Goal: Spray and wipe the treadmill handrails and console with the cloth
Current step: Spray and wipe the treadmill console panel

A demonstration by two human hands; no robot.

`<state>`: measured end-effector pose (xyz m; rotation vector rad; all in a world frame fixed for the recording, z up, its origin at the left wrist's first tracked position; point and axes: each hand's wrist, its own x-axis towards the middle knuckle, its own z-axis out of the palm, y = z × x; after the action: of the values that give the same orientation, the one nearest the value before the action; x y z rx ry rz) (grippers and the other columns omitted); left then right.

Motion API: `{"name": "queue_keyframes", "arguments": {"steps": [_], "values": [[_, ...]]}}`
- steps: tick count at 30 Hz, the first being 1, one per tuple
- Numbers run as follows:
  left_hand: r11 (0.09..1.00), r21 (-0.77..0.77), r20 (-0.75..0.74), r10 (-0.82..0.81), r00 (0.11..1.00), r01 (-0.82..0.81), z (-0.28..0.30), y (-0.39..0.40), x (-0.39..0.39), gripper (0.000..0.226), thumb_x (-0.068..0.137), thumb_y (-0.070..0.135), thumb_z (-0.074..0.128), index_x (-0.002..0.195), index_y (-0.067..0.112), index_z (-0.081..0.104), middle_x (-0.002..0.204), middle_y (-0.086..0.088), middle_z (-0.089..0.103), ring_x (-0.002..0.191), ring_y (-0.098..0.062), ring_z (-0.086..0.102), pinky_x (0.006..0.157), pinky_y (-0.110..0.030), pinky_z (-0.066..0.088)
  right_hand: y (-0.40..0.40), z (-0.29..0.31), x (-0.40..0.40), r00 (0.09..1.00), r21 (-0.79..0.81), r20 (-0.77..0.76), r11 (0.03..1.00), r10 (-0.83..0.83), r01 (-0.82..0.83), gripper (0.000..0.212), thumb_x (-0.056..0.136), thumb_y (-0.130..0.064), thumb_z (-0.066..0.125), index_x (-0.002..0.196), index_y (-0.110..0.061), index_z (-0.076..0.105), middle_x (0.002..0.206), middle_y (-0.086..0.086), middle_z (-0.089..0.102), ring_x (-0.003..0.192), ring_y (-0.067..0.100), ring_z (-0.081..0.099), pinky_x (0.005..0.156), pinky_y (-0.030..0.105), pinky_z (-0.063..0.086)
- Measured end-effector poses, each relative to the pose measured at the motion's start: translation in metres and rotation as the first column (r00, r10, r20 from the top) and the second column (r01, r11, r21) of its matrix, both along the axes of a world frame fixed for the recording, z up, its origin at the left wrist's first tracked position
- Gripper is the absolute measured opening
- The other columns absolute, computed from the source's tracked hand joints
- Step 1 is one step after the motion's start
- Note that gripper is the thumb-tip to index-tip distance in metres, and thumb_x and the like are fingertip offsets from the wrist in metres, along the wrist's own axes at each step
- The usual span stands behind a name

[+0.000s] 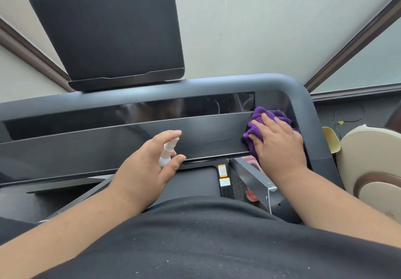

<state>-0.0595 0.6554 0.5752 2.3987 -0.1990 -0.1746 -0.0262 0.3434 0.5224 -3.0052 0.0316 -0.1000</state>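
The treadmill's dark console panel (97, 146) runs across the middle, framed by a grey handrail bar (217, 83) that curves down at the right. My right hand (280, 144) presses a crumpled purple cloth (258, 115) flat against the console's right end, fingers straight. My left hand (149, 165) grips a small white spray bottle (169, 150) in front of the console's middle, nozzle pointing up and right, index finger arched over its top.
A black tablet holder (108, 31) stands above the handrail bar at the left. The treadmill belt and a metal upright (253, 181) with warning stickers (223, 176) lie below the console. A beige chair (373, 165) stands at the right, near cables on the floor.
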Motion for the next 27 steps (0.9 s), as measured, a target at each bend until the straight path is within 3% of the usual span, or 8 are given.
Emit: {"name": "queue_keyframes", "arguments": {"steps": [3,7,10,13,18,21,25,27], "values": [[0.999,-0.002,-0.004,0.045,0.999,-0.045,0.002,0.007,-0.002,0.044,0.083,0.068,0.042,0.125,0.072,0.029,0.096,0.022,0.06,0.077,0.0,0.057,0.069,-0.019,0.04,0.019,0.002,-0.004,0.999,0.073,0.034,0.997,0.004,-0.007,0.035,0.096,-0.044,0.05,0.117,-0.027,0.073,0.136,0.001,0.061,0.126,0.027,0.054,0.1,0.035,0.03],[0.996,-0.011,0.002,0.087,0.996,-0.087,0.007,0.017,-0.005,0.047,0.084,0.065,0.043,0.13,0.061,0.033,0.098,0.022,0.059,0.074,0.002,0.057,0.068,-0.015,0.038,0.081,0.005,-0.002,0.985,0.09,-0.001,0.981,0.174,-0.173,0.036,0.093,-0.045,0.051,0.116,-0.029,0.073,0.133,0.0,0.064,0.122,0.03,0.058,0.091,0.045,0.047],[0.994,0.001,0.005,0.112,0.994,-0.112,0.009,0.029,-0.012,0.048,0.085,0.065,0.044,0.132,0.06,0.032,0.101,0.02,0.06,0.076,0.001,0.058,0.069,-0.012,0.038,0.118,0.008,0.008,0.956,0.107,-0.073,0.955,0.286,-0.277,0.033,0.096,-0.047,0.053,0.122,-0.031,0.068,0.138,-0.004,0.06,0.126,0.028,0.054,0.093,0.045,0.045],[0.985,0.014,0.019,0.171,0.985,-0.172,0.011,0.049,-0.022,0.044,0.086,0.066,0.044,0.129,0.065,0.033,0.099,0.02,0.06,0.081,0.0,0.059,0.069,-0.006,0.036,0.141,0.017,0.015,0.944,0.25,-0.074,0.922,0.321,-0.294,0.038,0.098,-0.05,0.042,0.124,-0.034,0.065,0.131,-0.01,0.064,0.119,0.025,0.057,0.091,0.042,0.043],[0.954,0.003,0.029,0.3,0.953,-0.3,0.013,0.095,-0.042,0.042,0.086,0.068,0.044,0.127,0.068,0.031,0.1,0.019,0.061,0.086,0.001,0.06,0.072,-0.011,0.04,0.191,0.036,0.02,0.917,0.587,0.01,0.74,0.4,-0.329,0.042,0.098,-0.048,0.035,0.129,-0.034,0.06,0.129,-0.012,0.062,0.118,0.011,0.051,0.1,0.026,0.037],[0.933,0.005,0.028,0.36,0.933,-0.36,0.02,0.131,-0.058,0.047,0.089,0.063,0.048,0.132,0.059,0.031,0.101,0.021,0.06,0.09,-0.002,0.059,0.078,-0.018,0.043,0.239,0.049,0.021,0.871,0.648,0.044,0.649,0.49,-0.398,0.043,0.098,-0.048,0.034,0.128,-0.033,0.061,0.13,-0.015,0.06,0.122,0.007,0.051,0.103,0.022,0.036],[0.884,-0.003,0.069,0.467,0.882,-0.468,0.034,0.19,-0.078,0.045,0.09,0.059,0.05,0.131,0.062,0.03,0.103,0.024,0.058,0.086,0.001,0.058,0.077,-0.016,0.043,0.307,0.061,0.016,0.807,0.663,0.039,0.588,0.59,-0.463,0.042,0.099,-0.043,0.035,0.131,-0.032,0.059,0.133,-0.017,0.058,0.126,0.005,0.049,0.107,0.027,0.037],[0.835,-0.019,0.083,0.549,0.832,-0.549,0.037,0.223,-0.089,0.043,0.09,0.059,0.051,0.127,0.066,0.031,0.102,0.022,0.059,0.085,0.004,0.058,0.073,-0.011,0.04,0.338,0.064,0.011,0.772,0.654,0.065,0.557,0.632,-0.511,0.039,0.099,-0.04,0.037,0.131,-0.034,0.059,0.132,-0.023,0.057,0.124,-0.001,0.047,0.106,0.018,0.033]]}}
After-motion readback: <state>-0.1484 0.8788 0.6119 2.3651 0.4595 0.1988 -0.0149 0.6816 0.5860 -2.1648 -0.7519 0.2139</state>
